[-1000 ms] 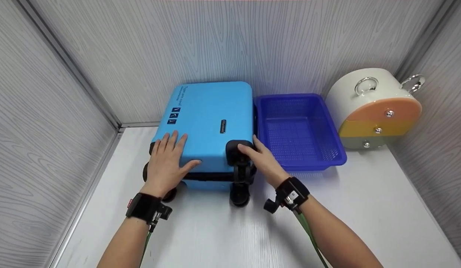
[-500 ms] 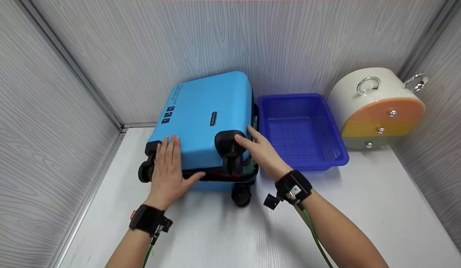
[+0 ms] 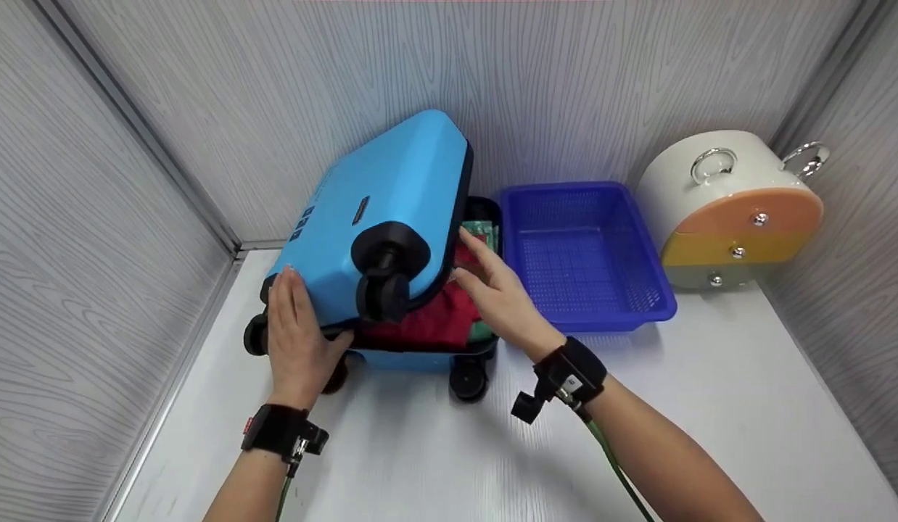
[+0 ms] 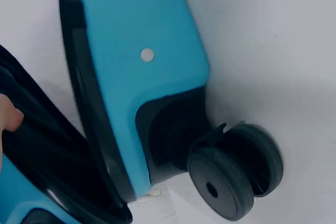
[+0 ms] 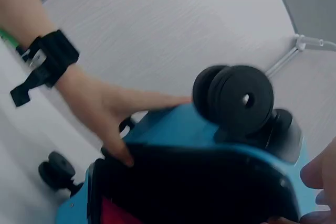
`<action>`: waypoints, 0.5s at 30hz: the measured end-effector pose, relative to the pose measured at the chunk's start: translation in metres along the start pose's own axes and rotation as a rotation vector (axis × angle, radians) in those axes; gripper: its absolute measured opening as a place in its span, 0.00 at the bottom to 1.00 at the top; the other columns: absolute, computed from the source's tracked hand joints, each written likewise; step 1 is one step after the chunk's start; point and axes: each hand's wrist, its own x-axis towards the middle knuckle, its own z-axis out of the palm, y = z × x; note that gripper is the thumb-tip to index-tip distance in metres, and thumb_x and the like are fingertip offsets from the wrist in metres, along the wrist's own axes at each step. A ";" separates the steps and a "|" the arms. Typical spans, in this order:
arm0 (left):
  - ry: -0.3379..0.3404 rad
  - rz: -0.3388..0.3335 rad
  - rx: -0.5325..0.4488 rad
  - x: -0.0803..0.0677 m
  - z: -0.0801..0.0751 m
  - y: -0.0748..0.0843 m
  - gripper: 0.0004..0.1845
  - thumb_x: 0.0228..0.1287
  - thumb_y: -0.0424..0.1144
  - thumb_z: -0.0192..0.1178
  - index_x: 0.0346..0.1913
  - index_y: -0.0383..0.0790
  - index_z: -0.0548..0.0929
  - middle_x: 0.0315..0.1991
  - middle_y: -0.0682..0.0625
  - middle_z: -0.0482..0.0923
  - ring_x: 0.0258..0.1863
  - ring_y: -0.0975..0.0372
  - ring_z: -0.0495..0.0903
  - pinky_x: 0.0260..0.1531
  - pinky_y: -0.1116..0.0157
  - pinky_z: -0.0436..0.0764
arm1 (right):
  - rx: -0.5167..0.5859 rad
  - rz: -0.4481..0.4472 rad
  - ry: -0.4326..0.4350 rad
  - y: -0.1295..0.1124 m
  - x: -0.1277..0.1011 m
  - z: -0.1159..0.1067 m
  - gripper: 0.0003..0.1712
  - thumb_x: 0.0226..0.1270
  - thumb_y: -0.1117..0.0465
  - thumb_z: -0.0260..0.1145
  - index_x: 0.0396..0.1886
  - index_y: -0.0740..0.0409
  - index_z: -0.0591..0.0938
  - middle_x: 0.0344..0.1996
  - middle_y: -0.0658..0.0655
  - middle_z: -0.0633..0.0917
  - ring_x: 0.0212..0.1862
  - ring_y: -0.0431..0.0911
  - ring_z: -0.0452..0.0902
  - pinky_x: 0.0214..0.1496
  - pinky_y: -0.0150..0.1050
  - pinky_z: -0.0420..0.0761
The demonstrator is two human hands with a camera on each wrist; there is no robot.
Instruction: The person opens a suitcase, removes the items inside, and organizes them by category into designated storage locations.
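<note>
A bright blue suitcase stands partly open on the white table, its lid tilted up toward the left. My left hand lies against the lid's near left end with straight fingers, its thumb at the opening. My right hand holds the lid's raised right edge. Beneath the lid, red fabric and some green packaging show inside; the rest of the contents is hidden. A black caster shows close in the left wrist view. The dark lid lining faces the right wrist view.
To the right of the suitcase sits a blue plastic basket. A cream half-round box with orange, yellow and green drawers stands at the back right. Grey wood-grain walls enclose the back and sides.
The suitcase lid has risen and swung to the left, uncovering the red and green contents. My right hand has moved slightly left with the lid's edge; my left hand has shifted left.
</note>
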 end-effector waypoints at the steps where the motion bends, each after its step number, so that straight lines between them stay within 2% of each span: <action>1: 0.000 -0.024 -0.013 0.001 -0.001 -0.001 0.69 0.44 0.39 0.84 0.82 0.36 0.45 0.80 0.37 0.49 0.78 0.45 0.50 0.75 0.46 0.56 | -0.066 0.009 -0.013 0.007 -0.003 -0.001 0.31 0.84 0.58 0.53 0.82 0.52 0.60 0.77 0.52 0.64 0.71 0.49 0.68 0.68 0.44 0.74; 3: 0.003 -0.068 -0.044 0.005 -0.004 -0.003 0.68 0.45 0.40 0.84 0.82 0.37 0.45 0.79 0.37 0.50 0.77 0.45 0.52 0.73 0.45 0.59 | -0.250 0.022 -0.059 0.024 -0.009 -0.005 0.26 0.83 0.57 0.55 0.76 0.54 0.70 0.70 0.52 0.75 0.64 0.48 0.77 0.62 0.44 0.78; 5: 0.021 -0.102 -0.081 0.008 -0.006 -0.005 0.66 0.47 0.41 0.82 0.82 0.37 0.46 0.79 0.37 0.51 0.77 0.45 0.54 0.72 0.44 0.61 | -0.482 -0.002 -0.126 0.043 -0.017 -0.007 0.20 0.81 0.57 0.58 0.67 0.55 0.81 0.59 0.52 0.84 0.56 0.46 0.81 0.55 0.45 0.81; 6: 0.031 -0.119 -0.104 0.010 -0.007 -0.006 0.66 0.48 0.41 0.82 0.82 0.38 0.45 0.79 0.37 0.51 0.76 0.45 0.54 0.71 0.43 0.61 | -0.600 -0.041 -0.155 0.052 -0.022 -0.008 0.17 0.80 0.57 0.60 0.61 0.55 0.85 0.54 0.51 0.86 0.53 0.46 0.83 0.54 0.45 0.82; 8: 0.038 -0.159 -0.140 0.012 -0.010 -0.008 0.66 0.51 0.43 0.80 0.83 0.39 0.43 0.79 0.38 0.49 0.77 0.46 0.52 0.72 0.43 0.61 | -0.796 -0.175 -0.183 0.069 -0.029 -0.007 0.12 0.75 0.59 0.66 0.52 0.56 0.89 0.46 0.52 0.89 0.49 0.48 0.84 0.51 0.46 0.83; 9: 0.037 -0.183 -0.159 0.013 -0.012 -0.009 0.65 0.52 0.44 0.79 0.83 0.39 0.42 0.80 0.39 0.48 0.78 0.46 0.51 0.72 0.44 0.60 | -0.879 -0.248 -0.178 0.077 -0.032 -0.007 0.11 0.72 0.60 0.69 0.49 0.57 0.90 0.44 0.52 0.89 0.51 0.48 0.84 0.53 0.46 0.83; 12: 0.025 -0.267 -0.205 0.017 -0.018 -0.013 0.66 0.55 0.47 0.78 0.83 0.39 0.38 0.81 0.42 0.44 0.79 0.50 0.46 0.74 0.45 0.57 | -1.038 -0.431 -0.116 0.096 -0.038 -0.005 0.09 0.63 0.60 0.76 0.43 0.56 0.91 0.41 0.52 0.89 0.52 0.49 0.84 0.53 0.44 0.84; 15: 0.019 -0.380 -0.270 0.021 -0.023 -0.017 0.67 0.56 0.50 0.77 0.84 0.46 0.36 0.83 0.48 0.41 0.80 0.57 0.44 0.75 0.49 0.55 | -1.109 -0.532 -0.036 0.107 -0.039 -0.002 0.08 0.59 0.61 0.79 0.39 0.54 0.90 0.37 0.52 0.89 0.48 0.49 0.85 0.49 0.42 0.85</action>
